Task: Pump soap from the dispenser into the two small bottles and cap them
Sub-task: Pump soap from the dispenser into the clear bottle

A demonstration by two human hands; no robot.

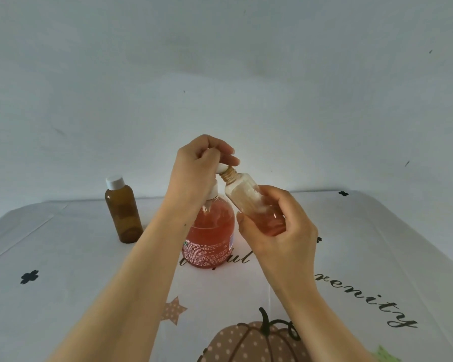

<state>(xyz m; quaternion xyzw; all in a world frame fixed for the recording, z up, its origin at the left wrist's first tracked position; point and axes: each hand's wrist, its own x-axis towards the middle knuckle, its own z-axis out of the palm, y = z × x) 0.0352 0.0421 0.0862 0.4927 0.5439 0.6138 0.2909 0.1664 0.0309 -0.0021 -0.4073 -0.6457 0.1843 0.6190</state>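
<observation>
A round dispenser (209, 239) of pink soap stands at the table's middle. My left hand (196, 168) lies over its white pump head, fingers curled around it. My right hand (280, 223) grips a small clear bottle (249, 197), tilted with its open neck right at the pump's spout. Pink soap sits in the bottle's lower end and white foam coats its inside. A second small bottle (123, 212), brown with a white cap on, stands upright at the left. The clear bottle's cap is not visible.
The table wears a white cloth (76, 257) printed with black clovers, script lettering, a star and a dotted pumpkin at the near edge. A pale wall rises right behind the table.
</observation>
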